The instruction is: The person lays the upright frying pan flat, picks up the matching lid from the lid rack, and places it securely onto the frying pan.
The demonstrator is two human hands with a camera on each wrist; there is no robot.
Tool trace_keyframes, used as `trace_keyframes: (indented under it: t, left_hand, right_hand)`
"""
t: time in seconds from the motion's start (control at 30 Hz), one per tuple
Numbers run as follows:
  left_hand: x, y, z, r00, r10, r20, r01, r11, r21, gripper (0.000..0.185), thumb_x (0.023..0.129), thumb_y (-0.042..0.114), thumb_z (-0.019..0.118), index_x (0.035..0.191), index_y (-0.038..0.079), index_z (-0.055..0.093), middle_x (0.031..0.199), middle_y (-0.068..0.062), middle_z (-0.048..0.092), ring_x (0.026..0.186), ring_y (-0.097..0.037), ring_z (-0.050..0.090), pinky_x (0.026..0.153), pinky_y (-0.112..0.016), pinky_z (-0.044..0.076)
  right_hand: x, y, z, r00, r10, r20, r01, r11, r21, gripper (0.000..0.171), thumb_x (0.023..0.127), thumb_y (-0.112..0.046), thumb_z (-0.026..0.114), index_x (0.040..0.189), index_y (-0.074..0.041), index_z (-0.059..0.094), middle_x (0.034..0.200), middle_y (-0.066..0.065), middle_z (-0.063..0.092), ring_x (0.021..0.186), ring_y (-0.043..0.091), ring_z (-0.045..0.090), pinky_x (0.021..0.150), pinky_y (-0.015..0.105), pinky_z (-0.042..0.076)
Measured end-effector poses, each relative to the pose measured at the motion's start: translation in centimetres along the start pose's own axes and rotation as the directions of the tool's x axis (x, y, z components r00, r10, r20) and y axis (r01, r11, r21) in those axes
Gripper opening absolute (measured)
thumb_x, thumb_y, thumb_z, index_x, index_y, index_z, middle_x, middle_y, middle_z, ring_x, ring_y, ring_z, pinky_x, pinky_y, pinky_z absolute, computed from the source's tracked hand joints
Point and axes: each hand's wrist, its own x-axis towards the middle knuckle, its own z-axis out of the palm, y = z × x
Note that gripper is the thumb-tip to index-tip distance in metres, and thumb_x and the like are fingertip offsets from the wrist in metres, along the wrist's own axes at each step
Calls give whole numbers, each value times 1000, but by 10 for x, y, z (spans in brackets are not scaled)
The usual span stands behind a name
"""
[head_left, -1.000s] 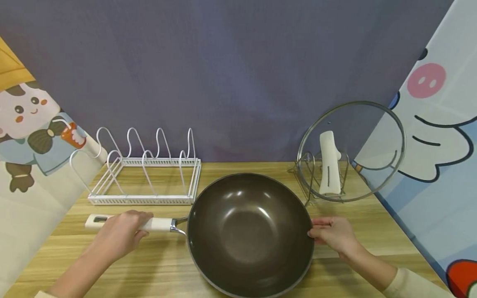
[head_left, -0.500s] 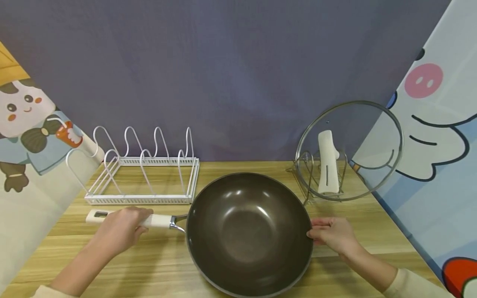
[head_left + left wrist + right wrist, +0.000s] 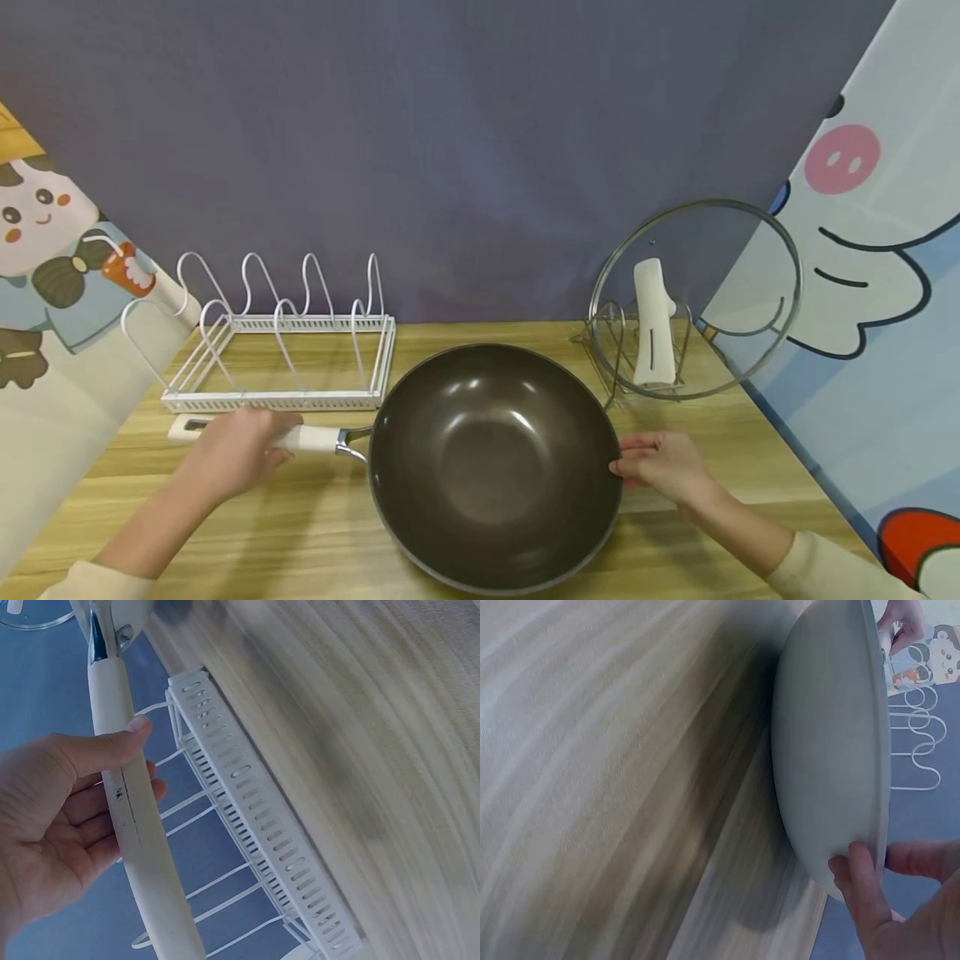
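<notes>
The left hand (image 3: 240,446) curls its fingers round the wok (image 3: 495,467)'s white handle (image 3: 311,437); the right hand (image 3: 663,467) pinches the far rim. The wok sits on the surface (image 3: 315,533). Lifting both sides evenly should keep it level.

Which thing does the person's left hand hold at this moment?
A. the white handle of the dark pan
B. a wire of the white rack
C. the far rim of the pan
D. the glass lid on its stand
A: the left hand is curled round the white handle of the pan, as the left wrist view also shows, while the right hand pinches the pan's rim on the other side.
</notes>
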Motion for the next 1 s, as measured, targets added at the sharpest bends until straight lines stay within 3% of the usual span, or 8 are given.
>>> trace_keyframes:
  t: [0.33,0.47,0.6,0.83,1.0]
  left_hand:
    - [10,-5,-6,998,-5,69,8,999,-39,34,60,14,86,93,12,74,79,-6,73,62,-20,63,49,-36,51]
    - [14,-7,-7,995,39,97,-34,998,-55,28,59,12,85,84,14,73,75,-1,71,60,-12,57,49,-31,48]
    - [16,-9,-10,990,69,123,-61,995,-75,27,58,11,85,81,16,72,74,2,70,61,-8,54,51,-27,45]
    - [17,-7,-16,989,8,151,3,997,-78,27,58,14,85,79,21,70,72,4,66,62,-9,52,50,-29,42]
    - [17,-7,-19,987,11,157,2,997,-79,25,60,14,84,78,21,69,71,5,65,60,-8,50,49,-28,40]
  right_hand:
    - [7,-4,-10,983,18,185,-22,999,23,62,78,2,70,128,23,41,111,28,67,86,23,73,79,38,60]
    - [12,-5,-12,970,23,242,-28,999,18,69,80,1,68,136,20,33,122,31,61,93,20,70,83,39,60]
    - [20,-6,-14,963,9,269,-14,1000,16,69,83,0,66,138,19,30,125,33,57,92,18,69,85,39,59]
    - [30,-13,-19,961,13,276,-11,1000,-10,67,85,-2,65,140,16,31,127,32,56,94,16,68,86,38,59]
    - [33,-15,-20,961,16,276,-8,1000,-29,66,85,-2,66,140,15,33,124,31,58,95,18,68,87,39,58]
